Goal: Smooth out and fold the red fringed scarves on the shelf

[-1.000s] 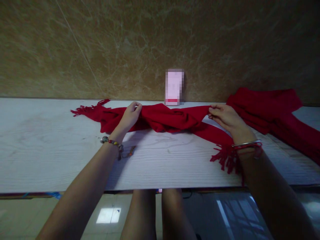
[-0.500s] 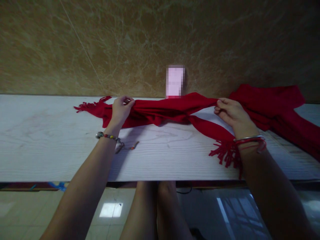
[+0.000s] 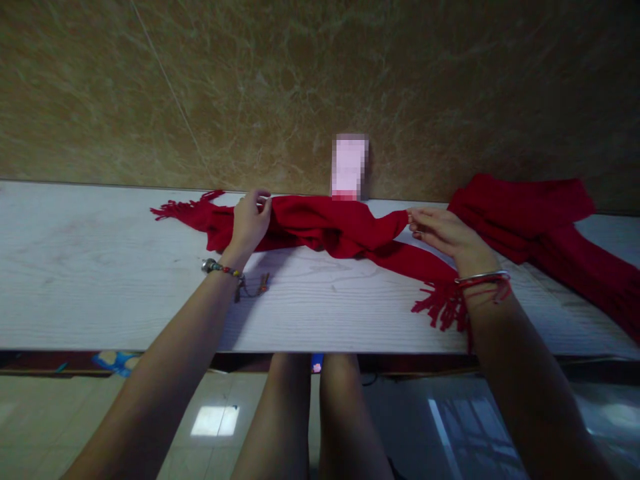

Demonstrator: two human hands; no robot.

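Observation:
A red fringed scarf lies bunched along the back of the white wooden table. My left hand is closed on the scarf near its left end, just right of the left fringe. My right hand pinches a fold of the same scarf at the right. From that fold, one end of the scarf runs down to a fringe beside my right wrist. A beaded bracelet is on my left wrist, and a metal bangle with red thread on my right.
A second red scarf lies heaped at the table's right end. A small pink box stands against the brown marbled wall behind the scarf. My knees show under the table's front edge, above a glossy tiled floor.
The scarf, lifted and stretched half a second ago, has come back down onto the table. My right hand has moved left, bunching the cloth closer to the middle.

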